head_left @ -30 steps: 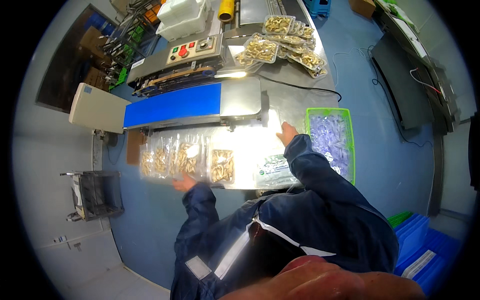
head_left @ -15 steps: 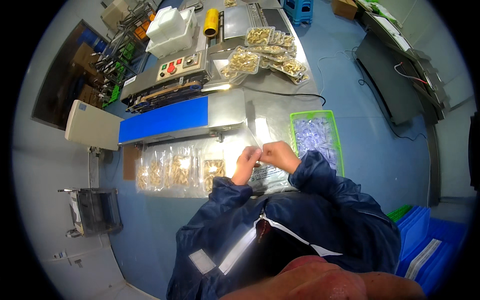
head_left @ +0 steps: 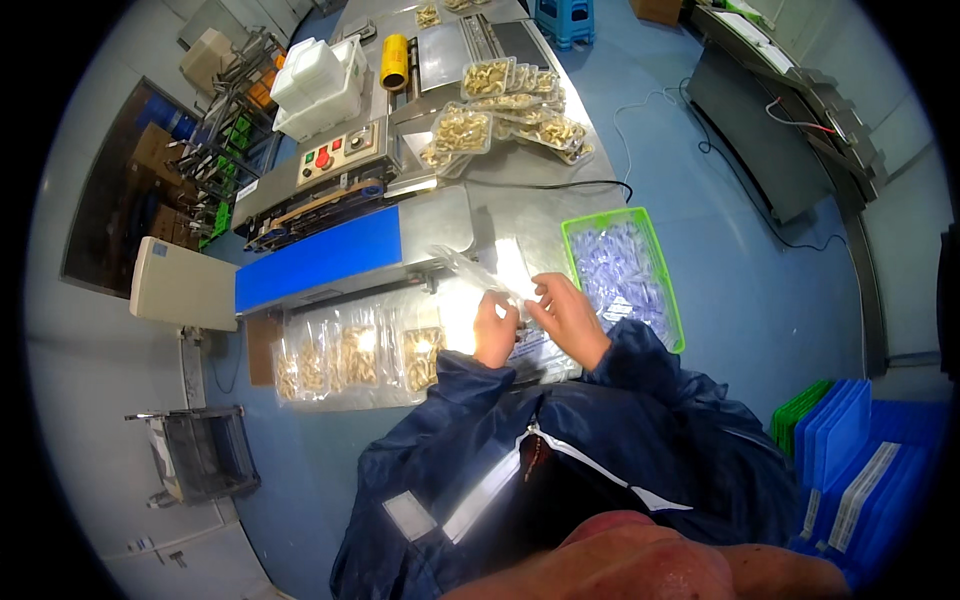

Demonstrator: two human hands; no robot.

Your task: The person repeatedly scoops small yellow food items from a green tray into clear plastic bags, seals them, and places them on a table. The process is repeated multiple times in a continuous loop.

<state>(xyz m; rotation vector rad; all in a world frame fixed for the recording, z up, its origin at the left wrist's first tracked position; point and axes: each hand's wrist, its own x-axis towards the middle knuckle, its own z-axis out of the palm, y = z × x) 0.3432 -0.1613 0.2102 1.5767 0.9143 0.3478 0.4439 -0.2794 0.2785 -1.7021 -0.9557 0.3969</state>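
A clear plastic bag (head_left: 470, 268) stands up loosely from between my hands, its film reaching toward the steel machine. My left hand (head_left: 494, 330) is closed with the fingers curled, pinching the lower part of the bag. On the other side is my right hand (head_left: 568, 315), its thumb and forefinger spread apart at the edge of the film. Beneath my hands lies a stack of flat clear bags (head_left: 545, 358) with dark print, partly covered by my wrists. To the left, bagged trays of mushrooms (head_left: 424, 355) rest in a row along the table's near edge.
A green basket (head_left: 655, 250) of small purple-white packets stands right of my hands. Ahead are a blue-topped machine (head_left: 320, 250), a control panel (head_left: 340, 153) and piled mushroom trays (head_left: 465, 130). A black cable (head_left: 560, 184) crosses the steel table. Blue crates (head_left: 840, 430) stand at lower right.
The bag's film has lifted and spread upward to the left. My right hand's fingers have gone from pinched together to spread. The whole view has shifted slightly.
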